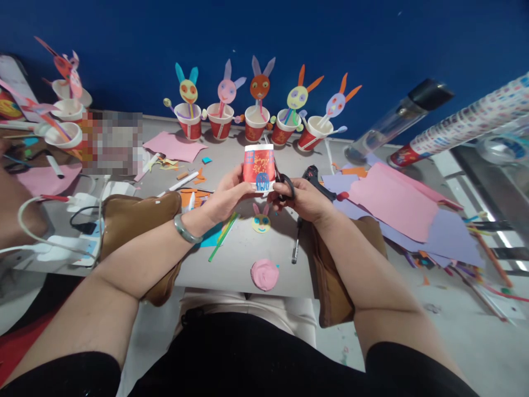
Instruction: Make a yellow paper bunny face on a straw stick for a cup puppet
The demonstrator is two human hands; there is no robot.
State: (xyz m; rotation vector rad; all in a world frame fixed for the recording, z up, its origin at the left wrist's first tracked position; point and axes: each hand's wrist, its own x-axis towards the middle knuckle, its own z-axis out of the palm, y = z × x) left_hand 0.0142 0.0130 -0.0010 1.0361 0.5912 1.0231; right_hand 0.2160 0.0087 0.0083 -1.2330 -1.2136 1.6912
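Observation:
My left hand (227,193) is closed around the side of a red and white paper cup (259,164), which is turned upside down with its wider rim toward me. Blue drawn shapes and gold lettering mark its wall. In my right hand (306,197) are black-handled scissors (286,188), held close against the cup's right side; most of the blades are hidden behind the cup. Just below, on the table, lies a yellow paper rabbit face (261,221) with pink ears. Nearer me is a pink round paper piece (265,274).
Several rabbit-topped cups (257,128) line the blue wall. A glue gun (317,181) lies right of my hands, beside pink paper sheets (392,198). Brown cushions (138,223) sit under both arms. Straws (224,236), a pen (296,242) and a power strip (91,245) are nearby.

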